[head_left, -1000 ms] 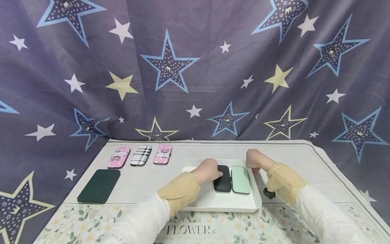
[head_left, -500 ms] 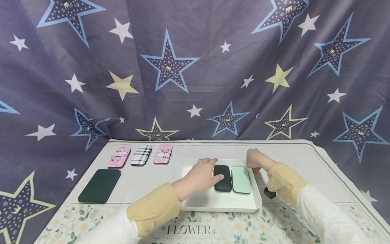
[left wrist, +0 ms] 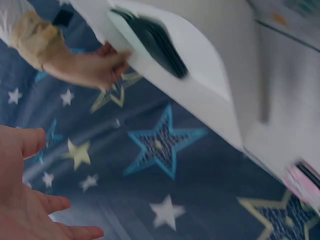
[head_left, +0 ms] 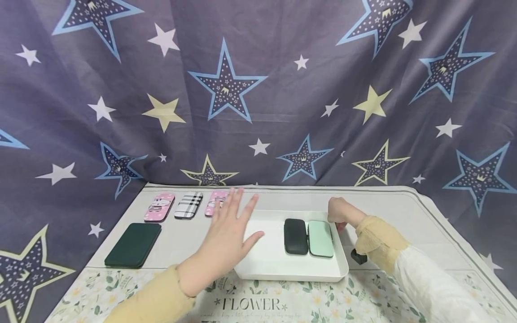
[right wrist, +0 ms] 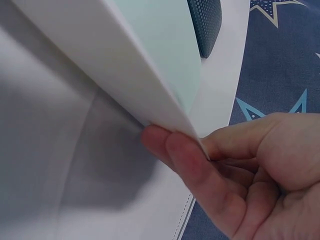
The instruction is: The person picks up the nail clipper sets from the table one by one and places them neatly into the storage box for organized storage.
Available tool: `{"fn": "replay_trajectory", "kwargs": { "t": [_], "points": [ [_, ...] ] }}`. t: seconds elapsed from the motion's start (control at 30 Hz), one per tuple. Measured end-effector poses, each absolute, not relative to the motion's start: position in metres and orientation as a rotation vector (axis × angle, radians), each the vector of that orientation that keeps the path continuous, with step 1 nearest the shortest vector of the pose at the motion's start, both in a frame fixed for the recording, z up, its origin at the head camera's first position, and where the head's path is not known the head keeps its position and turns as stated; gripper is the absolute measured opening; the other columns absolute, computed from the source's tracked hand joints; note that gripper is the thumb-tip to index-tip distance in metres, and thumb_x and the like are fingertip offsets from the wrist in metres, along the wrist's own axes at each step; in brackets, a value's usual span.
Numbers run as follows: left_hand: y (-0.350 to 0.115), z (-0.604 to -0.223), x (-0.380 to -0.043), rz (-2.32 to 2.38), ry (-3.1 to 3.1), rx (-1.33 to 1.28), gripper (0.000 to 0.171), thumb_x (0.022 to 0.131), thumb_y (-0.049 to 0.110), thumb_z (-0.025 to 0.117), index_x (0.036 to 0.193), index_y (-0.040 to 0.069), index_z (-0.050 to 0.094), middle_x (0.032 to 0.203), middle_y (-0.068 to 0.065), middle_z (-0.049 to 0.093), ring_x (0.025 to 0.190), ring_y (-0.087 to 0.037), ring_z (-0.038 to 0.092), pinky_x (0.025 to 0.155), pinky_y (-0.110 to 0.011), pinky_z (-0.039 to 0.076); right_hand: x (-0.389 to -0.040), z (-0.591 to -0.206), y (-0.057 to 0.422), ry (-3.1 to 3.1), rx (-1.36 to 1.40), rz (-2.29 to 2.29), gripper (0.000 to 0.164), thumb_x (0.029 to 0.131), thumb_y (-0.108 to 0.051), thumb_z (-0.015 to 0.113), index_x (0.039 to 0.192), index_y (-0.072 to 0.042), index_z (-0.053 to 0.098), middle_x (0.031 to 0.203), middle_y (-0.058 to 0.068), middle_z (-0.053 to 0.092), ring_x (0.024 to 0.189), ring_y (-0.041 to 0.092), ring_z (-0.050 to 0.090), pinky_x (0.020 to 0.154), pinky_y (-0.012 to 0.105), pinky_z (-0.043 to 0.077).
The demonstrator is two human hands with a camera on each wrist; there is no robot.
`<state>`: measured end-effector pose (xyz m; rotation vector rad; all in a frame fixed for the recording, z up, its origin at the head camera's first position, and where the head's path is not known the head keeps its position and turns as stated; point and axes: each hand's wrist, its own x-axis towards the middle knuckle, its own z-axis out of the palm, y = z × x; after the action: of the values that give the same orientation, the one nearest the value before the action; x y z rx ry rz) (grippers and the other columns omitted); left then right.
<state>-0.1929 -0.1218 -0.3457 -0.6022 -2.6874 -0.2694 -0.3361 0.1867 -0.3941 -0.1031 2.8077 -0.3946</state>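
Note:
My right hand (head_left: 343, 212) pinches the right wall of a white tray (head_left: 266, 264). In the right wrist view, its thumb and fingers lie on either side of the tray's wall (right wrist: 115, 60). Inside the tray, a black case (head_left: 295, 236) lies beside a mint green case (head_left: 321, 239) at the right end. My left hand (head_left: 224, 237) holds nothing, its fingers spread, over the tray's left edge. Its fingertips partly cover a pink case (head_left: 213, 202). A plaid case (head_left: 188, 205) and another pink case (head_left: 159, 207) lie further left.
A larger dark green case (head_left: 133, 245) lies at the table's left. Near my right wrist sits a small black object (head_left: 358, 256). The front of the table has a floral cloth (head_left: 258, 296), and a starry curtain (head_left: 258, 125) hangs behind.
My left hand has come away from the black case and moved left, its fingers spreading. My right hand stays at the tray's wall, and both cases in the tray keep their places.

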Motion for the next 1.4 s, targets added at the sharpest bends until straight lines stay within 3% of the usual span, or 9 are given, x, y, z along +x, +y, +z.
{"fn": "replay_trajectory", "kwargs": {
  "t": [0.23,0.5,0.77,1.0,1.4],
  "points": [
    [-0.178,-0.343,-0.19,-0.275,-2.583,-0.429,0.084,0.088,0.046,0.061,0.152,0.019,0.016,0.156,-0.02,0.004,0.144,-0.039,0.0,0.109,-0.067,0.008,-0.336,-0.395,0.188,2.796,-0.082,-0.413,0.02,0.078,0.008,0.055,0.094,0.018,0.06,0.054,0.012,0.062,0.043,0.016,0.063,0.045,0.023,0.053],
    [-0.244,-0.347,-0.187,-0.355,-2.566,-0.219,0.084,0.09,0.046,0.059,0.153,0.021,0.01,0.157,-0.019,-0.003,0.143,-0.038,-0.009,0.108,-0.068,-0.003,-0.338,-0.398,0.189,2.815,-0.115,-0.402,0.011,0.077,0.008,0.052,0.082,0.012,0.061,0.053,0.011,0.061,0.041,0.015,0.062,0.043,0.022,0.053],
    [-0.302,-0.366,-0.192,-0.384,-2.625,-0.011,0.088,0.09,0.051,0.055,0.153,0.016,0.004,0.154,-0.029,-0.005,0.14,-0.045,-0.014,0.102,-0.075,-0.005,-0.337,-0.396,0.189,2.796,-0.101,-0.448,0.019,0.076,0.009,0.054,0.092,0.018,0.059,0.056,0.013,0.062,0.043,0.017,0.063,0.045,0.024,0.054],
    [-0.337,-0.381,-0.2,-0.493,-2.722,0.132,0.092,0.092,0.058,0.046,0.151,0.008,-0.003,0.149,-0.036,-0.012,0.135,-0.052,-0.019,0.098,-0.078,-0.003,-0.335,-0.397,0.189,2.821,-0.117,-0.421,0.013,0.076,0.009,0.052,0.084,0.012,0.061,0.056,0.012,0.061,0.042,0.015,0.062,0.044,0.023,0.053],
    [-0.381,-0.415,-0.222,-0.692,-2.922,0.35,0.096,0.093,0.06,0.038,0.146,-0.003,-0.013,0.14,-0.048,-0.007,0.127,-0.067,-0.009,0.093,-0.08,0.008,-0.335,-0.396,0.188,2.805,-0.11,-0.427,0.015,0.077,0.01,0.053,0.088,0.016,0.061,0.056,0.012,0.062,0.044,0.016,0.063,0.045,0.022,0.053]
  ]
}}
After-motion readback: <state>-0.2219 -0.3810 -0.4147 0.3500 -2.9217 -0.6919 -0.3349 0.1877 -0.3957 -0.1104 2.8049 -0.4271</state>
